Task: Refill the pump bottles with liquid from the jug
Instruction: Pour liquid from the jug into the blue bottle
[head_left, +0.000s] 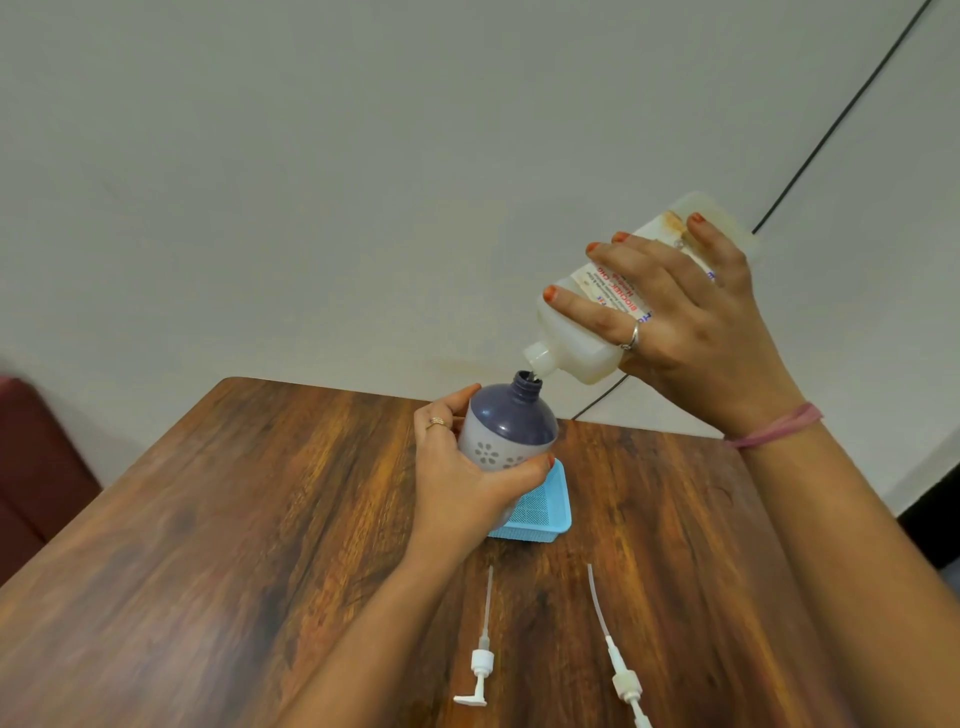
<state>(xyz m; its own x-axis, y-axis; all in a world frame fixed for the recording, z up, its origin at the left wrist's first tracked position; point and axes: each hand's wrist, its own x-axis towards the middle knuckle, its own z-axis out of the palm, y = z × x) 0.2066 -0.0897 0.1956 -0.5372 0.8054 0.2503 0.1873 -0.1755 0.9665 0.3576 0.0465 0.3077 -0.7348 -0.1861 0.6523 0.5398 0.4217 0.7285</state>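
right pump (626, 688) tip: cut off, bottom edge | tray (545, 506): partly hidden by bottle (511, 428)

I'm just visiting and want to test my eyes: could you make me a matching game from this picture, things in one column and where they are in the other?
Things:
1. jug
2. purple bottle
3. blue basket
4. pump heads

Places:
A. lying on the table's near side
B. held in the left hand
C. tilted in the right hand
D. behind the left hand, on the table

Pairs: 1-C, 2-B, 3-D, 4-A
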